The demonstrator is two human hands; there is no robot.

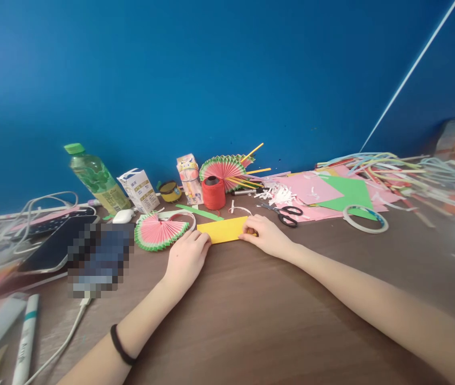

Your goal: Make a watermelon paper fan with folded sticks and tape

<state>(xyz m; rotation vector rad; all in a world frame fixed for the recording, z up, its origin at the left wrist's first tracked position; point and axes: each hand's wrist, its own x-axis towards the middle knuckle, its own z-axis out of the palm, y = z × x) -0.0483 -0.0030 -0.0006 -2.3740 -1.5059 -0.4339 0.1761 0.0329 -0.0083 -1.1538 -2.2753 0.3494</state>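
Note:
A strip of yellow paper lies on the brown table between my hands. My left hand grips its left end, fingers closed at the edge. At the right end, my right hand pinches the paper with thumb and fingers. Just behind my left hand sits a pleated paper fan, pink with a green rim. A red spool of thread stands beyond the strip. Black-handled scissors rest right of my right hand.
At the back left stand a green bottle and a white carton. A phone with a cable and a marker lie left. Pink and green paper sheets, a tape roll and thin coloured strips fill the back right.

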